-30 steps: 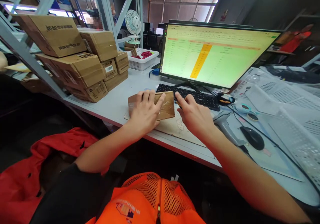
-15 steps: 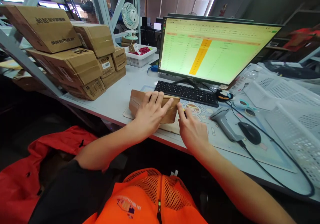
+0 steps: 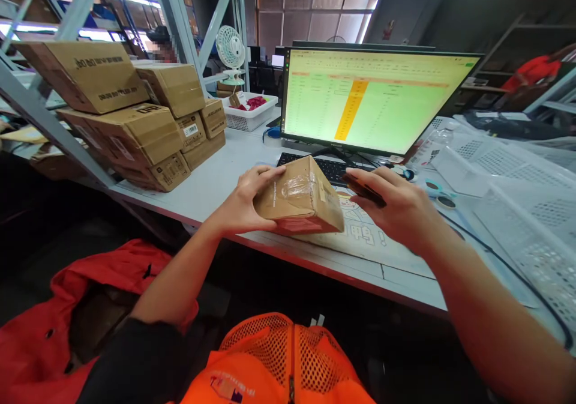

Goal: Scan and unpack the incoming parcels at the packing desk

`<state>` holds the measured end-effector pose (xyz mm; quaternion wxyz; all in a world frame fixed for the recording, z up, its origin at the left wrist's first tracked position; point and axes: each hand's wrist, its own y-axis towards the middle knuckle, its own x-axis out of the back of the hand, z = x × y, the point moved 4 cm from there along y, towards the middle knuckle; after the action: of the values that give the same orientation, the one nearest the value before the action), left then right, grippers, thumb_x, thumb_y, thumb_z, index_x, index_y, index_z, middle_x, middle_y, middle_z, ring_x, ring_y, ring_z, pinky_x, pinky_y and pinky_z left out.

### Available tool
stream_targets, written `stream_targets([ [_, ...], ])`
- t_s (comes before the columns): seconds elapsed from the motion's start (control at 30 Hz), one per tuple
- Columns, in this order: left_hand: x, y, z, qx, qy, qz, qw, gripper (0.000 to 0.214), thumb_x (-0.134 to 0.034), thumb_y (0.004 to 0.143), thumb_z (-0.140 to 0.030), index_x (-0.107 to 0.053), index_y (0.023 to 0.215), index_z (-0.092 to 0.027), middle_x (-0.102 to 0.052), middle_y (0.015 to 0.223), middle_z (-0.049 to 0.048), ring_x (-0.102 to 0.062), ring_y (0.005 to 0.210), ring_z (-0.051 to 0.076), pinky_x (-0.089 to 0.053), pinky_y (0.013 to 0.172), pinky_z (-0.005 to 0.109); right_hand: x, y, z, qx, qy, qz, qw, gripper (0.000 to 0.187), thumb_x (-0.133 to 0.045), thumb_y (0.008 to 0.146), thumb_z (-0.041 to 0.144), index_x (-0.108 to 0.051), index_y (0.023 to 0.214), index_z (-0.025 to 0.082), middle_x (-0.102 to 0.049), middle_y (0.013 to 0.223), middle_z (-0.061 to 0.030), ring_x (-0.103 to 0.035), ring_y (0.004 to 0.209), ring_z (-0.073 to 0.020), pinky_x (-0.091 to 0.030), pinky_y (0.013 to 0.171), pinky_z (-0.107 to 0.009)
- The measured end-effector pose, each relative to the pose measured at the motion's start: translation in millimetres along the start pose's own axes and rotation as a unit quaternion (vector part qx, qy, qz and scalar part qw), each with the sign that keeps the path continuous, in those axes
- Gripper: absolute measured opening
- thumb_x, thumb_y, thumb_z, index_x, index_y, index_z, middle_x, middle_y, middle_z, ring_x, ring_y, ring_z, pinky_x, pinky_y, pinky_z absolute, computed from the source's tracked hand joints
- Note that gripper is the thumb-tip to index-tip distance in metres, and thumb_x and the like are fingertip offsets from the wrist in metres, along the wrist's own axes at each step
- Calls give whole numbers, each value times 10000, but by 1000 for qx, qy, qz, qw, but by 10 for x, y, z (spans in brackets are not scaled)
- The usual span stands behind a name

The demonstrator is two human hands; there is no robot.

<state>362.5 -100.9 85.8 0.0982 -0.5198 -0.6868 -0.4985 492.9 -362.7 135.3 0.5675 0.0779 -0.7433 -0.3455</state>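
Note:
My left hand [image 3: 240, 205] grips a small brown cardboard box [image 3: 299, 203] by its left end and holds it tilted above the table's [image 3: 216, 179] front edge. Clear tape crosses the box's top. My right hand [image 3: 400, 212] hovers just to the right of the box, not touching it, with its fingers curled round a slim dark object [image 3: 365, 191] that I cannot identify. A printed desk mat [image 3: 373, 239] lies beneath both hands.
A black keyboard [image 3: 335, 170] and a monitor [image 3: 369, 101] showing a green spreadsheet stand behind the box. Stacked cardboard boxes [image 3: 135, 128] fill the table's left side. A white basket [image 3: 249, 116] and a small fan [image 3: 230, 50] are further back, and white mesh trays [image 3: 517, 176] lie at the right.
The box lay flat on the mat under my left hand; now it is lifted and tilted. My right hand has risen from the mat and holds a dark object.

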Motion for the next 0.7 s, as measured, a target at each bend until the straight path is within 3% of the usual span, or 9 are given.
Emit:
stream_targets([
  [0.13, -170, -31, 108, 8, -116, 3, 993, 984, -876, 678, -318, -430, 1556, -306, -465, 1508, 91, -449, 1421, 326, -357, 1221, 472, 66, 227, 123, 124, -9, 5, 992, 456, -518, 1032, 285, -550, 1487, 294, -722, 1032, -25, -658, 791, -120, -458, 636, -235],
  [0.27, -236, -26, 219, 28, -138, -11, 990, 971, -865, 665, -296, -454, 1545, -295, -477, 1497, 90, -458, 1415, 327, -364, 1220, 474, -39, 315, 252, 167, -37, 32, 985, 493, -480, 1029, 230, -517, 1517, 290, -692, 909, 0, -580, 684, -97, -354, 570, -236],
  [0.4, -213, -52, 338, 43, -146, -10, 988, 929, -831, 703, -321, -454, 1550, -264, -485, 1509, 96, -466, 1418, 320, -361, 1225, 463, -172, 354, 231, 119, -75, 146, 979, 550, -428, 1001, 168, -491, 1535, 286, -675, 945, -32, -543, 678, -114, -302, 584, -267],
  [0.5, -206, -98, 485, 66, -157, -14, 985, 896, -809, 729, -362, -461, 1545, -238, -483, 1536, 106, -445, 1449, 320, -357, 1232, 453, -258, 278, 84, 85, -86, 257, 959, 648, -477, 916, 91, -494, 1528, 304, -675, 964, -39, -559, 690, -123, -284, 583, -282],
  [0.6, -243, -171, 735, 91, -190, -22, 977, 953, -810, 750, -523, -423, 1563, -212, -465, 1571, 138, -439, 1468, 329, -357, 1236, 456, -377, 27, -247, 29, -122, 363, 924, 755, -490, 824, -9, -540, 1489, 343, -701, 988, -40, -607, 698, -144, -285, 572, -293],
  [0.7, -337, -276, 1047, 122, -225, -16, 967, 1115, -756, 729, -752, -334, 1599, -196, -456, 1584, 177, -470, 1452, 337, -387, 1222, 460, -557, -336, -627, -57, -170, 461, 869, 690, -450, 823, -42, -653, 1379, 313, -734, 1000, -74, -669, 746, -190, -333, 604, -304],
])
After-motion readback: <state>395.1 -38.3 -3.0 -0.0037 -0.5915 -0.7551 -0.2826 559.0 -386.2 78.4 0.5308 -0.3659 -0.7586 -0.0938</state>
